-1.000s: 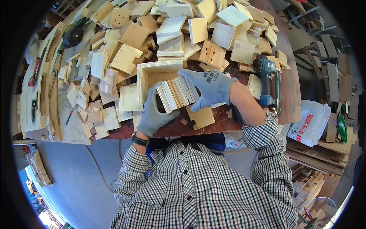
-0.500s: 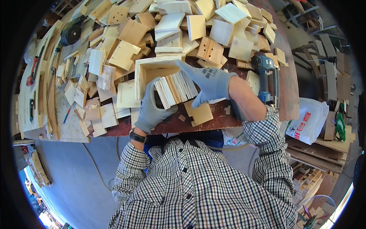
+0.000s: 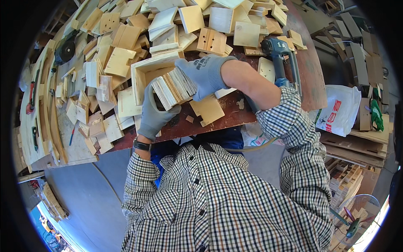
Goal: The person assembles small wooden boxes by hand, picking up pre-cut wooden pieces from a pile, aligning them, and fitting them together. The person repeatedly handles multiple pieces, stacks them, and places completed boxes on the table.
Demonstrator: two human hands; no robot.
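Over by the open box (image 3: 135, 86), the left hand (image 3: 152, 116) is loosely cupping the wood stack (image 3: 174, 88) at its left; the right hand (image 3: 206, 75) is clasping its right end. Stiff but slide-prone, it's probably needing squeezing endwise.

a stack of thin wooden pieces (image 3: 174, 87) is held between the gloved left hand (image 3: 152, 112) and the gloved right hand (image 3: 206, 74), just on the near side of an open wooden box (image 3: 135, 86). beyond the box, wooden blocks (image 3: 246, 34) are heaped; to its right, a blue nail gun (image 3: 277, 51) is seen, and to its near right, a notched board (image 3: 208, 111) is laid on the red tabletop (image 3: 226, 121).
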